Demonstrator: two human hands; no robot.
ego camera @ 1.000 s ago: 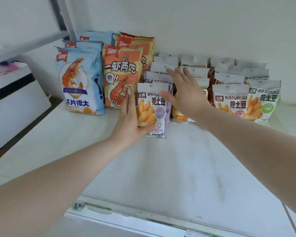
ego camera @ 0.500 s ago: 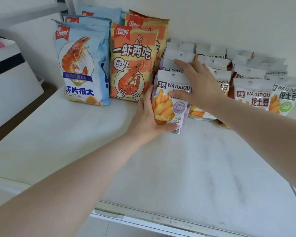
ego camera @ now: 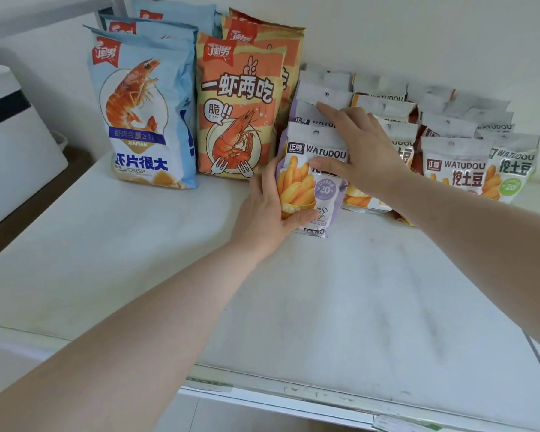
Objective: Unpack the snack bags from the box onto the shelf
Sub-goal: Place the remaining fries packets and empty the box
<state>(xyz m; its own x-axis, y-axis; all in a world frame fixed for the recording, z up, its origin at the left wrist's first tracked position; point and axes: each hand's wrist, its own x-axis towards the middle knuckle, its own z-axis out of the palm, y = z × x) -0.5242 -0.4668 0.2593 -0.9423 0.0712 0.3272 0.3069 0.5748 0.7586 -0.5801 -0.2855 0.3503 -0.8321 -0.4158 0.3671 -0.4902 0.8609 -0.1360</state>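
From the head camera, looking down along both bare forearms: the left hand (ego camera: 270, 207) cups the lower left edge of a purple WATUDOU snack bag (ego camera: 312, 179), thumb curled across its front near the bottom, so the bag stands upright at the head of its row on the white shelf (ego camera: 138, 260). The right hand (ego camera: 359, 151) lies over the bag's top right, fingers fairly straight and reaching onto the bags behind, thumb pressing the front; I'd say it is steadying the row while the left squares the front bag up. Beside it stand the orange shrimp bag (ego camera: 237, 113) and the blue shrimp bag (ego camera: 141, 113), with more WATUDOU rows to the right (neatly faced forward, presumably for display).

The box is nowhere in view. The right hand hides the neighbouring row's fronts, and how many bags sit behind each front one is hard to count.
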